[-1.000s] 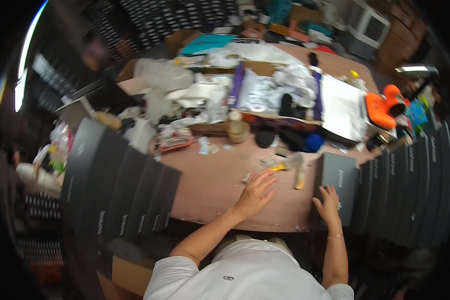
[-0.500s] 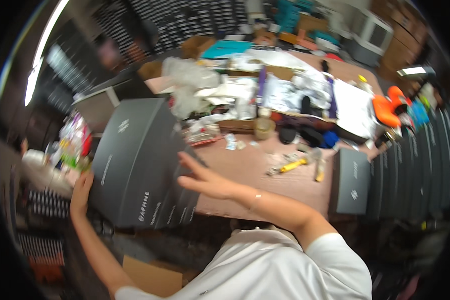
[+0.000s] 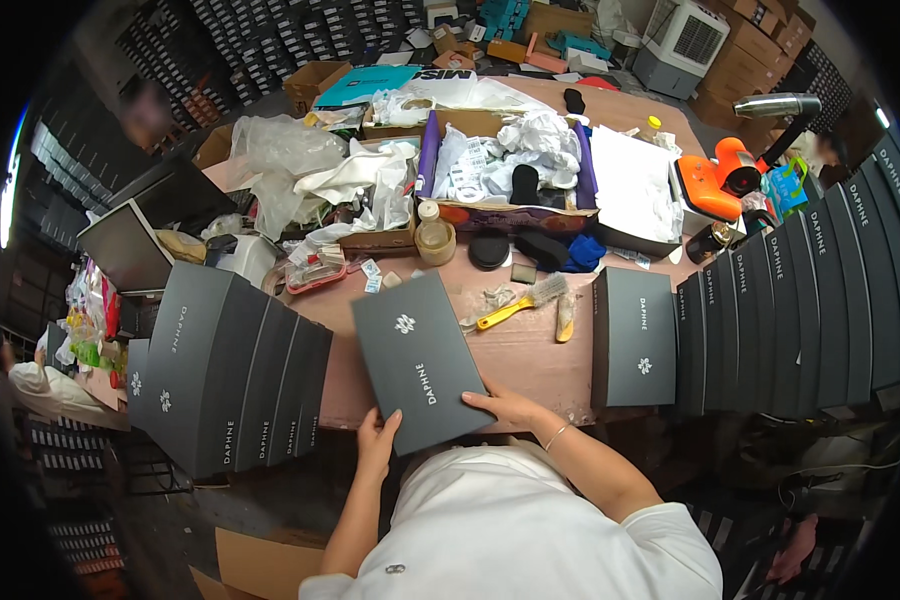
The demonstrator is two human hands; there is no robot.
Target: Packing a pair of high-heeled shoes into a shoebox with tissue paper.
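Between my hands, in front of my body, is a dark grey shoebox with a pale flower mark, tilted a little. My left hand grips its near left corner, thumb on top. At the right near edge, my right hand holds it with the thumb over the lid. A stack of similar shoeboxes stands to the left at the table edge. On the right lies a single grey shoebox beside a tall stack of shoeboxes.
Behind the held box lie a yellow-handled brush, a glue bottle and black shoe brushes. A purple-edged carton holds crumpled paper. An orange tape dispenser sits at right. An open brown carton stands below left.
My hands have moved from the left stack to the middle. A shoebox is now between them. My view has turned leftward-to-centre, and the left stack appears farther left.
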